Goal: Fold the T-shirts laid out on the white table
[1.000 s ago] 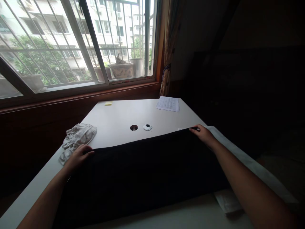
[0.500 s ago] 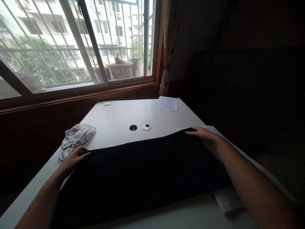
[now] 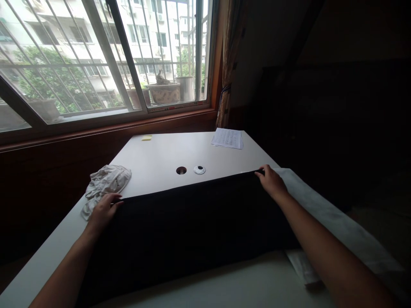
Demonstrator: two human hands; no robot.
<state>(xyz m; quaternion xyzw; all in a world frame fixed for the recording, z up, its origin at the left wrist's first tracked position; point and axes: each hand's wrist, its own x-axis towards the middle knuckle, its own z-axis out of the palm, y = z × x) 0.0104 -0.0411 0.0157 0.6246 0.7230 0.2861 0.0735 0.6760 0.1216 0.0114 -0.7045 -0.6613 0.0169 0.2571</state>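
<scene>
A large piece of black cloth [image 3: 199, 226] spreads across the near part of the white table [image 3: 154, 158]. Its far edge runs nearly straight between my two hands. At its far left corner my left hand [image 3: 104, 209] pinches the edge between thumb and fingers. My right hand [image 3: 271, 182] grips the far right corner in the same way, a little farther from me. Whether the cloth is a garment cannot be made out, as it is too dark. A crumpled whitish cloth [image 3: 109, 179] lies just beyond my left hand.
White sheer material [image 3: 321, 214] lies along the table's right side, partly under the black cloth and my right arm. Farther back are a round hole [image 3: 181, 170], a white disc [image 3: 199, 170], printed papers [image 3: 227, 138] and a yellow note [image 3: 147, 137]. A barred window [image 3: 154, 55] stands behind.
The cloth's far edge has straightened and pulled tighter. My right hand has turned and shifted slightly, exposing more white material beside it. My left hand keeps its grip.
</scene>
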